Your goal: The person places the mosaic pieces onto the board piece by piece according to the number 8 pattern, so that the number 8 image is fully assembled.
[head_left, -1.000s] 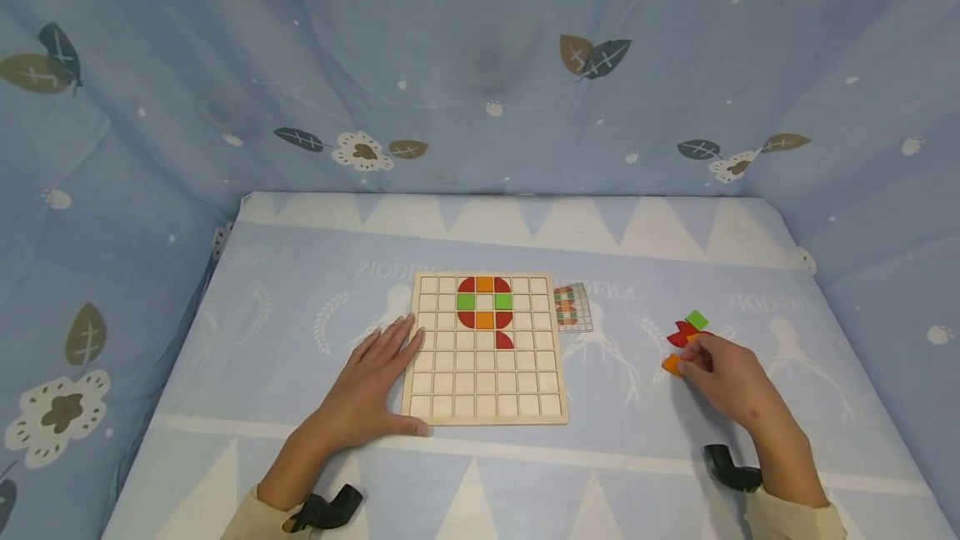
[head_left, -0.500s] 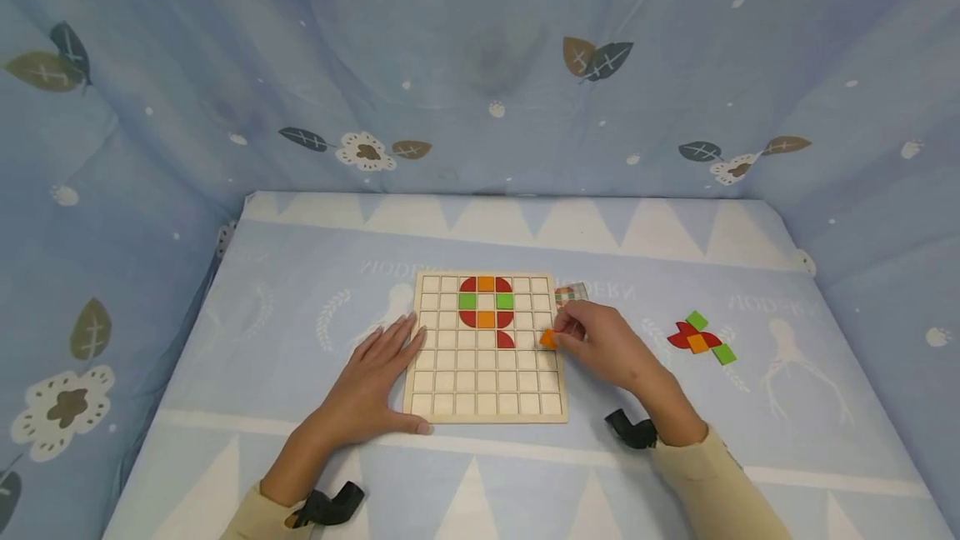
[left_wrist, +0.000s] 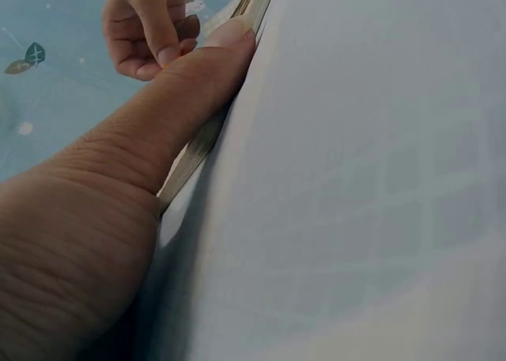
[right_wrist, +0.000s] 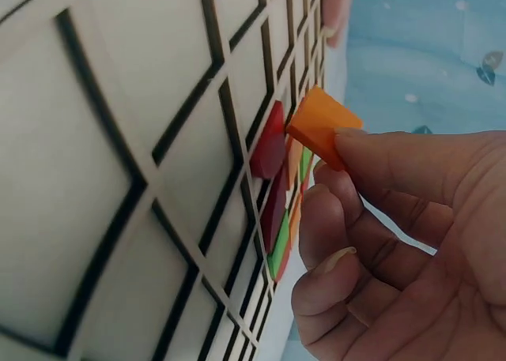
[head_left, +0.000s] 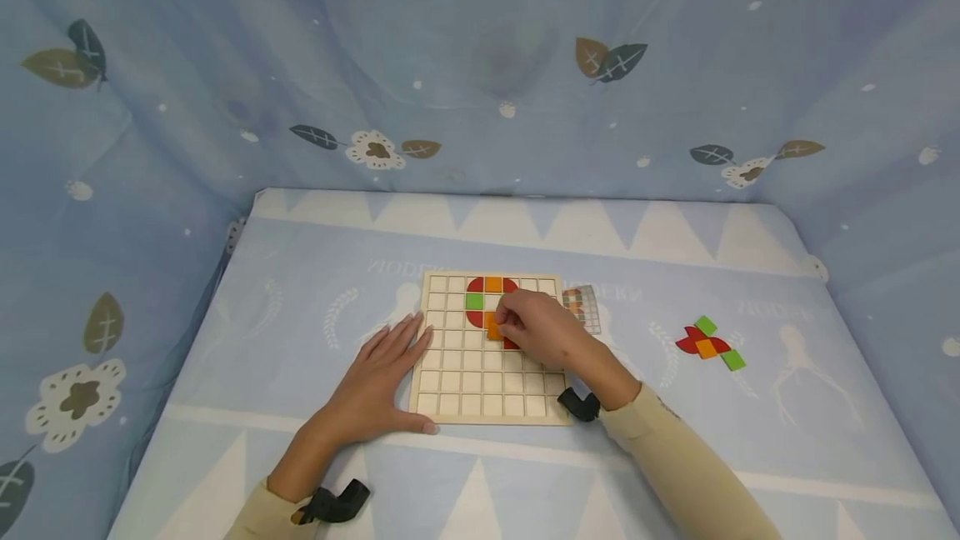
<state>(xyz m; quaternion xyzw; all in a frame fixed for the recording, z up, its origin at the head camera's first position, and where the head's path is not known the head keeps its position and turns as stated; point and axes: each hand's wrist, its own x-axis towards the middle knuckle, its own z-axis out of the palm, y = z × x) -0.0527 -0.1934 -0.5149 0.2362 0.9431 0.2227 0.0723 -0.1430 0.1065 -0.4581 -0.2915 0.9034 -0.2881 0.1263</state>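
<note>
A wooden grid board [head_left: 461,382] lies on the table, with red, orange and green tiles set in its upper cells. My right hand [head_left: 543,330] is over the board and pinches an orange square tile [right_wrist: 322,124] between thumb and fingers. In the right wrist view that tile is tilted, close to a red tile [right_wrist: 270,144] in the grid. The right hand covers part of the tile pattern in the head view. My left hand [head_left: 378,382] rests at the board's left side with fingers spread, its thumb [left_wrist: 198,80] along the near edge.
A small printed pattern card [head_left: 585,307] sits against the board's right side, partly behind my right hand. Farther right is a loose group of tiles: a red tile [head_left: 687,345], an orange tile [head_left: 707,349] and a green tile [head_left: 733,360] among them. Patterned cloth [head_left: 480,107] walls surround the table.
My right hand has picked an orange tile from the loose group at the right and carried it left over the board. The left hand has stayed in place at the board's edge.
</note>
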